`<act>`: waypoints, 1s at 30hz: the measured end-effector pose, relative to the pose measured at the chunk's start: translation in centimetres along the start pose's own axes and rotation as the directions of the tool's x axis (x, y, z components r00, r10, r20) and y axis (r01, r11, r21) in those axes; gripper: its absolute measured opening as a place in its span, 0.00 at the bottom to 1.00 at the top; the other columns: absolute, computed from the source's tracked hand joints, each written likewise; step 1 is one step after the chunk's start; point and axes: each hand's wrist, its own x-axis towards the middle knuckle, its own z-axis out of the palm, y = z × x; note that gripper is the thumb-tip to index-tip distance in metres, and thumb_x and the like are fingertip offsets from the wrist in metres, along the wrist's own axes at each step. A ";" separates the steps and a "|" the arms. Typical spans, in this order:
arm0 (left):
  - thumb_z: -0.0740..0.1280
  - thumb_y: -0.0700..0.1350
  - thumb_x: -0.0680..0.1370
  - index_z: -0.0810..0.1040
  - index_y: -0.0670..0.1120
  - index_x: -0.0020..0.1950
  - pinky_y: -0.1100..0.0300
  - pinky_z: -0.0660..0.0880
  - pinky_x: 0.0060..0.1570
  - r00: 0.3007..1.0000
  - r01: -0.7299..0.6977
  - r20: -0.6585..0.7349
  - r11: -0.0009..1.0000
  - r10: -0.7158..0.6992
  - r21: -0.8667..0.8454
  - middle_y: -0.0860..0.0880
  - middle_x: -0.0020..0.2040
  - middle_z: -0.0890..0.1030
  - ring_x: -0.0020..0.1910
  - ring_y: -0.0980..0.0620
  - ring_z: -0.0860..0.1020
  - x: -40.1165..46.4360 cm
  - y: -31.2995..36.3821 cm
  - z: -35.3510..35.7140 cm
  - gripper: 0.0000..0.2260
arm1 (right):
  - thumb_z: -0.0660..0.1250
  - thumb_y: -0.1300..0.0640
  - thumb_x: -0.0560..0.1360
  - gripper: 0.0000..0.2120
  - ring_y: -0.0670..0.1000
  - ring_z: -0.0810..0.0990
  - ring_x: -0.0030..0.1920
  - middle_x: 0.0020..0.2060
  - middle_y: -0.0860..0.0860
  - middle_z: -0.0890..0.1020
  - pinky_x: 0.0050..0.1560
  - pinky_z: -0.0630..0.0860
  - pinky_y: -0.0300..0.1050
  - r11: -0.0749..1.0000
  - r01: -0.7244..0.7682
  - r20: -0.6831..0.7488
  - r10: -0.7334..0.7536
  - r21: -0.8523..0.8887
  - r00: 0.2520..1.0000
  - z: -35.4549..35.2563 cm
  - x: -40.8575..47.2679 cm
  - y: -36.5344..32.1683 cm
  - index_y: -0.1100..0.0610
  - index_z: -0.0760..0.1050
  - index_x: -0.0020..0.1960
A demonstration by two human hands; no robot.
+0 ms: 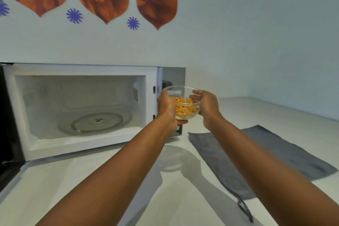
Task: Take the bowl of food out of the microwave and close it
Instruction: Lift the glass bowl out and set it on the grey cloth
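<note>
A clear glass bowl (185, 105) of orange food is held in the air, just right of the microwave's cavity and in front of its control panel. My left hand (166, 109) cups the bowl's left side and underside. Gripping the right rim is my right hand (206, 105). The white microwave (80, 108) stands on the counter with nothing on its glass turntable (95, 122). Its dark door (9, 124) is swung wide to the left.
A grey cloth (256, 156) lies flat on the white counter to the right of the microwave, with a dark loop at its near end. A wall with orange and purple decorations rises behind. Bare counter (128, 180) lies under my arms.
</note>
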 end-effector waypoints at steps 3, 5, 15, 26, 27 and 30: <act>0.47 0.56 0.80 0.70 0.47 0.62 0.52 0.74 0.36 0.998 0.036 0.048 0.999 -0.037 0.032 0.42 0.49 0.78 0.38 0.44 0.77 -0.2 -1.3 2.3 0.20 | 0.51 0.59 0.75 0.16 0.55 0.80 0.51 0.48 0.53 0.81 0.56 0.76 0.52 1.000 -0.007 -0.068 0.006 -0.017 0.998 -3.0 0.5 0.4 0.55 0.76 0.52; 0.46 0.55 0.80 0.70 0.47 0.59 0.50 0.74 0.39 0.997 0.034 0.067 0.997 -0.038 0.065 0.43 0.48 0.77 0.37 0.46 0.76 -0.2 -2.4 3.7 0.19 | 0.52 0.60 0.74 0.15 0.55 0.79 0.51 0.47 0.53 0.82 0.56 0.75 0.51 0.999 -0.018 -0.114 0.015 -0.027 0.993 -4.8 0.9 0.8 0.55 0.77 0.50; 0.49 0.54 0.81 0.63 0.42 0.72 0.50 0.73 0.51 0.960 0.180 0.211 0.983 -0.184 0.037 0.39 0.67 0.72 0.60 0.41 0.75 1.9 -8.7 9.4 0.24 | 0.51 0.60 0.74 0.17 0.55 0.80 0.51 0.49 0.57 0.84 0.58 0.75 0.54 0.991 -0.061 -0.344 0.017 -0.115 0.939 -12.9 2.6 4.3 0.56 0.78 0.49; 0.49 0.46 0.83 0.69 0.38 0.67 0.57 0.74 0.45 0.954 0.199 0.205 0.974 -0.217 0.106 0.40 0.54 0.80 0.42 0.48 0.77 4.6 -14.6 11.2 0.19 | 0.51 0.61 0.76 0.17 0.55 0.78 0.56 0.56 0.58 0.81 0.59 0.73 0.49 0.968 -0.113 -0.365 0.023 -0.226 0.931 -17.6 4.2 8.8 0.59 0.77 0.55; 0.49 0.45 0.83 0.69 0.38 0.67 0.58 0.74 0.44 0.953 0.201 0.207 0.973 -0.220 0.112 0.43 0.47 0.80 0.40 0.50 0.76 4.7 -14.9 11.2 0.19 | 0.50 0.61 0.77 0.17 0.56 0.78 0.58 0.57 0.58 0.80 0.62 0.73 0.51 0.965 -0.118 -0.354 0.028 -0.235 0.935 -17.8 4.3 9.1 0.59 0.76 0.56; 0.49 0.44 0.83 0.74 0.39 0.57 0.58 0.74 0.45 0.948 0.210 0.214 0.969 -0.235 0.133 0.46 0.41 0.77 0.40 0.51 0.77 5.3 -16.0 11.5 0.17 | 0.49 0.61 0.77 0.18 0.59 0.77 0.60 0.56 0.60 0.81 0.66 0.69 0.57 0.952 -0.138 -0.345 0.037 -0.272 0.938 -18.4 4.9 10.1 0.61 0.75 0.57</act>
